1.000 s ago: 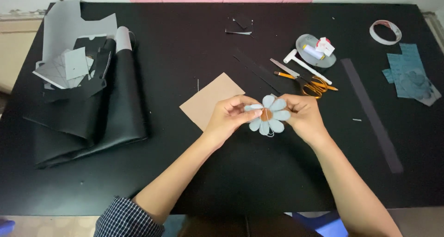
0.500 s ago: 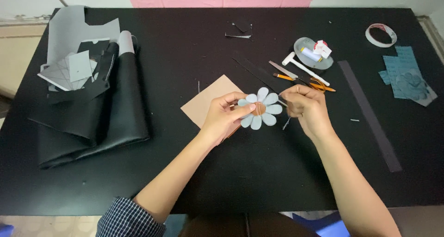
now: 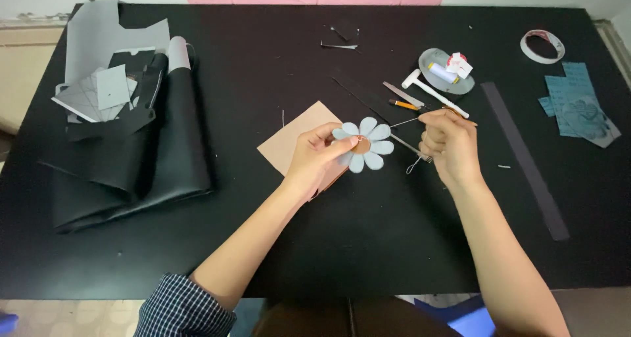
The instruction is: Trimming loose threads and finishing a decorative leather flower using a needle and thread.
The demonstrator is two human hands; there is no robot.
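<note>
1. A black surface (image 3: 342,245) is seen carrying everything.
2. Folded black sheets (image 3: 131,173) are laid at the left, with grey paper pieces (image 3: 98,94) on top.
3. A tan square (image 3: 289,140) is placed near the middle.
4. A roll of tape (image 3: 542,46) is set at the far right corner, with blue scraps (image 3: 578,107) just below it.
5. A small dish (image 3: 437,71) is seen holding a white spool, with a white mallet (image 3: 430,90) beside it.
6. A long dark strip (image 3: 526,159) is laid at the right.

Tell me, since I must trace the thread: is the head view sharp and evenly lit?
Head view: even, soft light, no glare on the black table; flower and left hand sharp; thread thin, faint near right hand.
</note>
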